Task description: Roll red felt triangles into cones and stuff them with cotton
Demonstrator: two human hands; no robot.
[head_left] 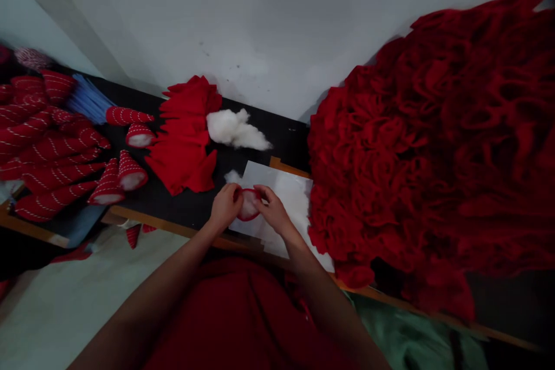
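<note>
My left hand point(225, 205) and my right hand point(273, 208) meet over a white sheet point(281, 185) near the table's front edge. Between them they pinch a small red fabric piece point(248, 206) with white stuffing showing inside its opening. Fingers of both hands are closed on its rim. A small tuft of white stuffing point(233, 176) lies just beyond my left hand. A larger clump of white stuffing point(236, 129) sits farther back on the black table point(173, 202).
A stack of flat red fabric pieces point(184, 139) lies left of centre. Several stuffed red-and-white striped cones point(125, 170) and a pile of striped ones point(47, 144) fill the left. A huge heap of red fabric point(433, 144) covers the right. A white wall stands behind.
</note>
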